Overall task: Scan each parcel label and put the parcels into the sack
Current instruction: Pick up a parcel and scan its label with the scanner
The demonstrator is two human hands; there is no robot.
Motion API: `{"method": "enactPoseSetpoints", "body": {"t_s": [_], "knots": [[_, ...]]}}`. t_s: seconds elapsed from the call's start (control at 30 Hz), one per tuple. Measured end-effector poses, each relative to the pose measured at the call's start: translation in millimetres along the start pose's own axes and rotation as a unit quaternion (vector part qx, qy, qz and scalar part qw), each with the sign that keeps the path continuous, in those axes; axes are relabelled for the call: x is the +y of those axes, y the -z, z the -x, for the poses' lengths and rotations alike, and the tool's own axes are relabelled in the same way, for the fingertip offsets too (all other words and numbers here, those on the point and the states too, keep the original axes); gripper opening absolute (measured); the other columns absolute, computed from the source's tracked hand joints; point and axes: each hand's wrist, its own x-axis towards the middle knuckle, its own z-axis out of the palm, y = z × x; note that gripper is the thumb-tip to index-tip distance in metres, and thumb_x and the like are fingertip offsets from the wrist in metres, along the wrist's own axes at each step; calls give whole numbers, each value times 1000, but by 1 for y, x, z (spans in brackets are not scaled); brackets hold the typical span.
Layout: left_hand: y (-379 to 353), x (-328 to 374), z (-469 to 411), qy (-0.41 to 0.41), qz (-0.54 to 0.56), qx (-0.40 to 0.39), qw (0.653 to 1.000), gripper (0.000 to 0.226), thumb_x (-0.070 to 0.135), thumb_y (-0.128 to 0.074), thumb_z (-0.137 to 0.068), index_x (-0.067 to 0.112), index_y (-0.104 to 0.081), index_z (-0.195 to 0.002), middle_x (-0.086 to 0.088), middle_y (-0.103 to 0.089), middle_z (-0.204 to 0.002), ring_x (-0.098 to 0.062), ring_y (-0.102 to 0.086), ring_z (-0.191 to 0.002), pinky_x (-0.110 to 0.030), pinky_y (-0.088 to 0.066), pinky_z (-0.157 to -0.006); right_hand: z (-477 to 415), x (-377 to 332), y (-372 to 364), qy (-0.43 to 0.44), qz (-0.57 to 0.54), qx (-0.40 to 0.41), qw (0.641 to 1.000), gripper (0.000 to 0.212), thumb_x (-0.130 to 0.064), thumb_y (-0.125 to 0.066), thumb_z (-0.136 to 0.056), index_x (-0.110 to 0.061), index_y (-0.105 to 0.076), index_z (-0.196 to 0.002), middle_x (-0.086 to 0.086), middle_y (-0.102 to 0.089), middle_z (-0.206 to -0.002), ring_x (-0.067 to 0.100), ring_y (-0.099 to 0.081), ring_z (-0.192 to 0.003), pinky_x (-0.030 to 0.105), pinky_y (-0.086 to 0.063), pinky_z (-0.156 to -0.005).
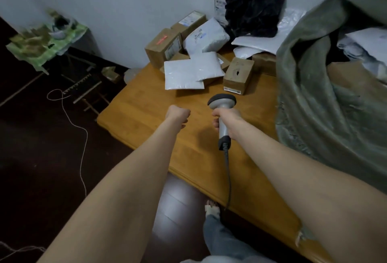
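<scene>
The right hand (227, 121), in the middle of the frame, is clamped round the grey handle of the scanner (222, 102). The scanner's dark-rimmed head points toward the pile of parcels (211, 64) in the upper middle. A red scan line lies across the top of a brown box (162, 48) at the left edge of that pile, and a white label shows on the box's right face. The left hand (178, 114), just left of the scanner, is curled into a fist with nothing in it, over the wooden table (142, 120); I cannot tell whether it touches the wood. The scanner's cable (228, 174) runs from the butt of the handle down past the table's near edge.

In the pile, two flat white mailers (184, 76) overlap at the front, with a plumper white mailer (206, 37) behind them. A small brown box (238, 74) sits to their right, nearest the scanner head. A black bag (253, 5) leans against the wall at the top.

The grey-green sack (310, 99) fills the right side of the frame, slumped on the table with its mouth open, and white parcels (368, 47) show inside at the right edge.

In the upper left a side table (41, 49) carries a green cloth, blurred. A white string (78, 128) trails over the dark floor, and a foot (212, 208) shows at the bottom middle
</scene>
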Motion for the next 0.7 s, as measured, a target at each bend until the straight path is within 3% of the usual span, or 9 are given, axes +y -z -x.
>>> {"method": "enactPoseSetpoints", "body": {"t_s": [0.1,0.27,0.37,0.47,0.57,0.7], "knots": [[8,27,-31,-12,-19,-16,1000,16,13,-59,-90,5,-59,-105,-12,-64,-106,-20,-60,-83,-30,-48,-62,-22,-23,-20,-12,-19,-6,1000,19,-10,-65,-87,-4,-60,-105,9,-62,-68,16,-57,-53,29,-50,-53],[20,68,-72,-34,-27,-44,998,22,11,-57,-87,7,-62,-108,-9,-62,-102,-20,-58,-82,-30,-46,-64,-52,-61,-41,-12,-54,14,998,6,-9,-63,-88,-7,-57,-87,10,-61,-69,16,-55,-53,28,-48,-52],[24,82,-92,-34,-46,-48,997,13,10,-55,-86,9,-63,-97,-9,-59,-92,-21,-56,-78,-30,-47,-65,-64,-77,-48,-15,-63,32,997,10,-9,-64,-89,-8,-55,-84,9,-60,-66,16,-55,-55,29,-49,-54],[26,95,-118,-48,-55,-54,996,9,8,-53,-88,11,-60,-82,-12,-62,-96,-25,-56,-80,-29,-48,-64,-77,-89,-53,-12,-68,62,996,8,-9,-65,-89,-4,-59,-90,8,-62,-64,16,-57,-54,29,-49,-52],[25,110,-148,-74,-37,-71,994,14,5,-55,-90,8,-63,-101,-14,-62,-113,-26,-55,-90,-33,-52,-76,-94,-103,-60,-5,-81,97,992,10,-11,-67,-88,-3,-62,-86,8,-62,-63,16,-57,-53,29,-50,-52],[35,129,-197,-87,-106,-22,990,47,17,-63,-88,11,-47,-132,-11,-50,-131,-30,-52,-116,-37,-48,-89,-120,-123,-75,-3,-92,147,985,11,-8,-69,-87,-1,-61,-84,9,-62,-67,17,-58,-58,30,-55,-62]]}}
